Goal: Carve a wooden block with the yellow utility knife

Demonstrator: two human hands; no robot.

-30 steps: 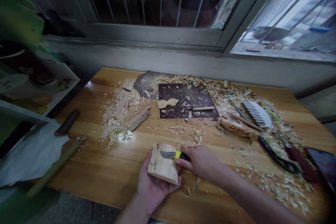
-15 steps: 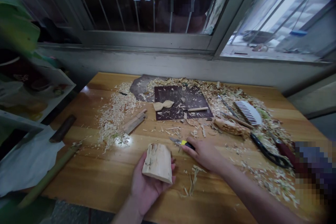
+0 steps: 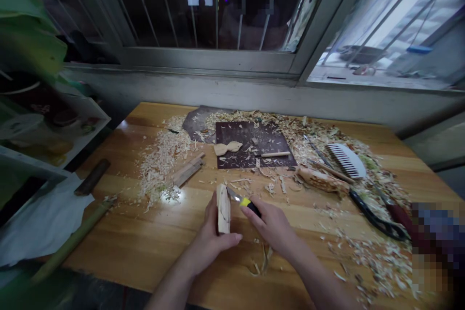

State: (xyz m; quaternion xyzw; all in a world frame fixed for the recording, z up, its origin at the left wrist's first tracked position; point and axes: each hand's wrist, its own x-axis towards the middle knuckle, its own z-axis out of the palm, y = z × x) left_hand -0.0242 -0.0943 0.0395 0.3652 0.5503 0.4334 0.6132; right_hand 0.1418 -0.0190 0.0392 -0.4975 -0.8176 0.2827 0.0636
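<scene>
My left hand [image 3: 212,240] grips a pale wood block [image 3: 224,210], held on edge above the table with its narrow side toward me. In my right hand [image 3: 271,225] is a utility knife [image 3: 247,202] with a yellow and black handle. Its blade points left and meets, or nearly meets, the upper right edge of the block; I cannot tell whether it cuts in. Beyond my hands, a carved bow-tie-shaped wood piece [image 3: 227,148] and a thin tool with a wooden handle [image 3: 275,154] rest on a dark mat [image 3: 250,131].
Wood shavings [image 3: 154,160] ring the mat. On the right lie a white comb [image 3: 347,160], a partly peeled wood stick [image 3: 321,180] and a black curved handle [image 3: 376,218]. Wood strips [image 3: 189,170] lie left of the mat. Further left are a dark wood cylinder [image 3: 92,177] and a long stick [image 3: 74,237].
My left hand has turned the block from its broad face onto its edge. My right hand has brought the knife blade up against or close to the block.
</scene>
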